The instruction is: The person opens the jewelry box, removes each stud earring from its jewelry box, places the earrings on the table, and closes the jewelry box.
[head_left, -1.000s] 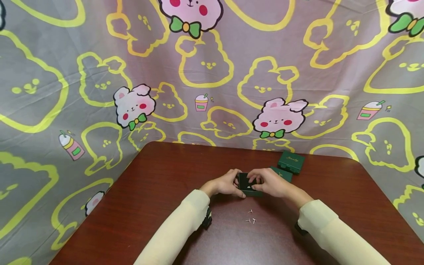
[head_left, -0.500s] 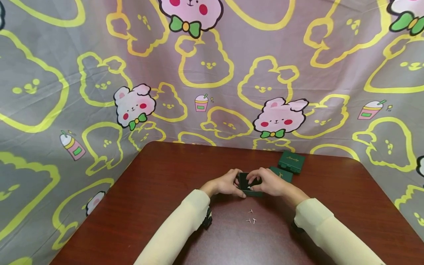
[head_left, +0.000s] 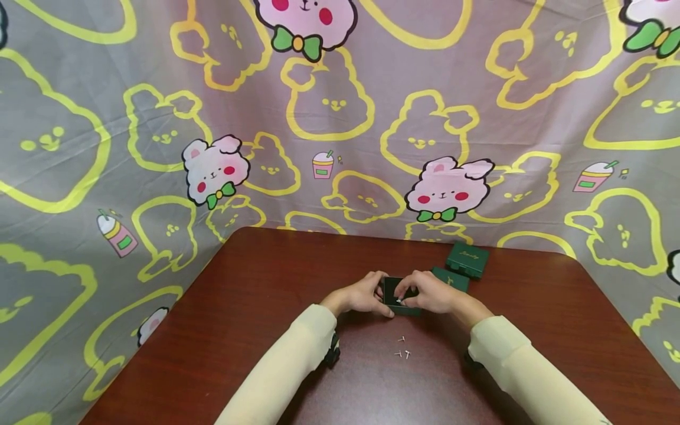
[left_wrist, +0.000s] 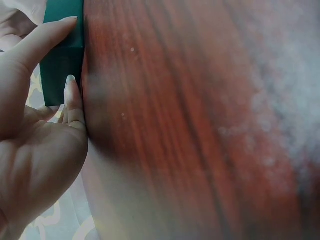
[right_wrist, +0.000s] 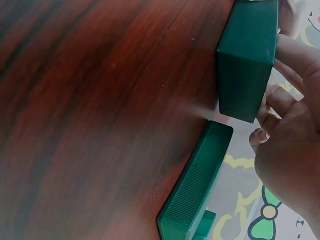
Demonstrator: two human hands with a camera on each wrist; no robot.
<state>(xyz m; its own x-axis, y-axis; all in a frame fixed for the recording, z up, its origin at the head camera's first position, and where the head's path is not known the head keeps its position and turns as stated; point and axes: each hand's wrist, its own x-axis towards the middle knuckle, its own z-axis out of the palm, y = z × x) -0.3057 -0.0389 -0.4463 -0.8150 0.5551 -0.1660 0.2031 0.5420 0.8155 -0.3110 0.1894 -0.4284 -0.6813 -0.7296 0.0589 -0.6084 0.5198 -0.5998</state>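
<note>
A small dark green jewelry box point(head_left: 406, 310) with a black inside lies uncovered near the middle of the table. My left hand point(head_left: 366, 293) holds its left side, thumb at the front corner and fingers around the back; in the left wrist view the thumb lies along the green box wall point(left_wrist: 64, 65). Over the box, the thumb and forefinger of my right hand point(head_left: 432, 292) pinch a tiny silvery stud earring point(head_left: 398, 301) against the black inside. In the right wrist view my right hand point(right_wrist: 295, 107) is partly hidden behind the box point(right_wrist: 247, 65).
Several similar silvery studs lie on the table in front of the box, one stud point(head_left: 408, 354) nearest me. Behind my right hand are a green lid or box point(head_left: 451, 280) and a green box with gold lettering point(head_left: 467, 260). A patterned cloth point(head_left: 340, 118) hangs behind the table.
My right thumb and forefinger have closed together on the stud in the box, and the right forearm has shifted slightly left. My left hand and the box have stayed put.
</note>
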